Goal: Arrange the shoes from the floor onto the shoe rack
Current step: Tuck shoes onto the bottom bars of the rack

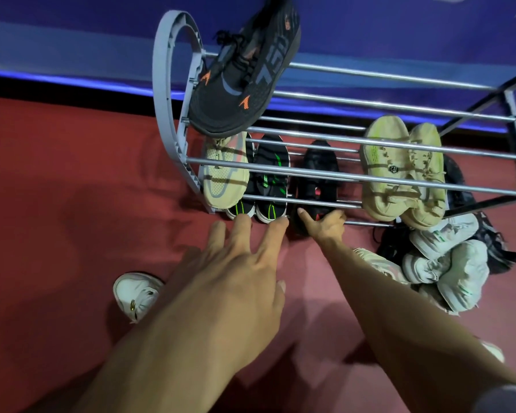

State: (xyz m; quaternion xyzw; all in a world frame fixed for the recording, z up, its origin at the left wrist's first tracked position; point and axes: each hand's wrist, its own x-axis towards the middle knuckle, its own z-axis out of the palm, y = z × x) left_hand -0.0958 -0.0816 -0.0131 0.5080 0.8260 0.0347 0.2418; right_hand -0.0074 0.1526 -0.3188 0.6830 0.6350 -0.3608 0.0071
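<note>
The shoe rack [173,84] has grey plastic sides and metal bars, and I look down on it from above. A black shoe with orange marks [245,76] lies on the top tier. On the lowest tier sit a beige shoe [224,171], a black-and-green pair [273,171] and a black shoe with red [319,171]. My right hand [325,226] grips that black shoe's heel at the rack's front bar. My left hand [245,263] hovers open with fingers spread, just in front of the black-and-green pair. A beige pair [399,168] rests on a middle tier at the right.
A pile of white shoes [453,263] lies on the red floor right of my arm, with dark shoes [501,248] behind it. A single white shoe [137,293] lies at the left. A blue wall runs behind the rack.
</note>
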